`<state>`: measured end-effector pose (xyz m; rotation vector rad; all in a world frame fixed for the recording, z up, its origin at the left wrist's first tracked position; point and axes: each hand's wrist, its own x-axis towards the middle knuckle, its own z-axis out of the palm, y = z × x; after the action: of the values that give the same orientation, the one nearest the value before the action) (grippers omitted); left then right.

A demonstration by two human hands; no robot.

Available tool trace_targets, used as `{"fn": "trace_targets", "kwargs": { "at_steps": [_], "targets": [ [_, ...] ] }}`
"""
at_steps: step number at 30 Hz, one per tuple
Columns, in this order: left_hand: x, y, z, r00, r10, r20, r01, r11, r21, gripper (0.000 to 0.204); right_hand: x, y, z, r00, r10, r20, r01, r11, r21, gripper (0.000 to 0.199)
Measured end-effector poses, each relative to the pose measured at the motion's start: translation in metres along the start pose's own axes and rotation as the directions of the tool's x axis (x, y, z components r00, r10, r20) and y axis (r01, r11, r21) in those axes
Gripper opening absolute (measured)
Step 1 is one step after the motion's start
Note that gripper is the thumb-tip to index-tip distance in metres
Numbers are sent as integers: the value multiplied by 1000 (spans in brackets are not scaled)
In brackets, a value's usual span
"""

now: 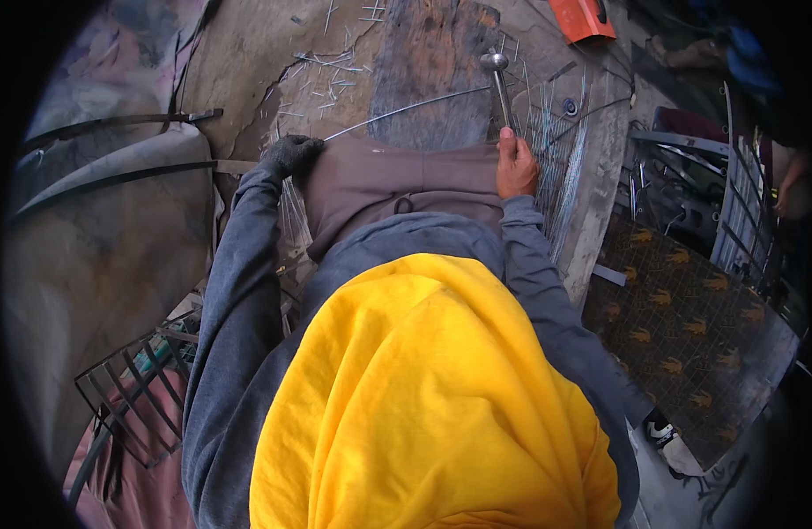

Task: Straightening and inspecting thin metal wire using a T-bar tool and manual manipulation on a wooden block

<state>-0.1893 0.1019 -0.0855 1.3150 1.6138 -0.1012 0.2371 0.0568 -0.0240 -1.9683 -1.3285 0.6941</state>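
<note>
My left hand [293, 156], in a dark glove, is closed on one end of a thin metal rod [406, 108]. The rod bends to the right across a weathered, dark-stained wooden board [432, 53] in front of my lap. My bare right hand [517, 167] grips the handle of a hammer [503, 93], thumb laid along it. The hammer's shiny rounded head points away from me, just beyond the rod's far end. Whether that end touches the hammer or the board, I cannot tell.
Short cut rods [335, 66] lie scattered left of the board. A bundle of long thin rods [560, 150] runs beside my right hand. An orange object [584, 19] sits far right. At right are a metal frame [688, 176], a patterned panel [679, 326] and another person's hand [789, 183].
</note>
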Motion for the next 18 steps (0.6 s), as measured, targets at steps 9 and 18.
{"fn": "trace_targets", "kwargs": {
  "at_steps": [9, 18],
  "targets": [
    [14, -34, 0, 996, -36, 83, 47, 990, -130, 44, -3, -14, 4, 1000, -11, 4, 11, 998, 67, 61],
    [13, -47, -5, 996, 82, 31, -81, 996, -29, 41, 18, 26, 21, 977, 136, 166, -105, 977, -183, 70]
  ]
}}
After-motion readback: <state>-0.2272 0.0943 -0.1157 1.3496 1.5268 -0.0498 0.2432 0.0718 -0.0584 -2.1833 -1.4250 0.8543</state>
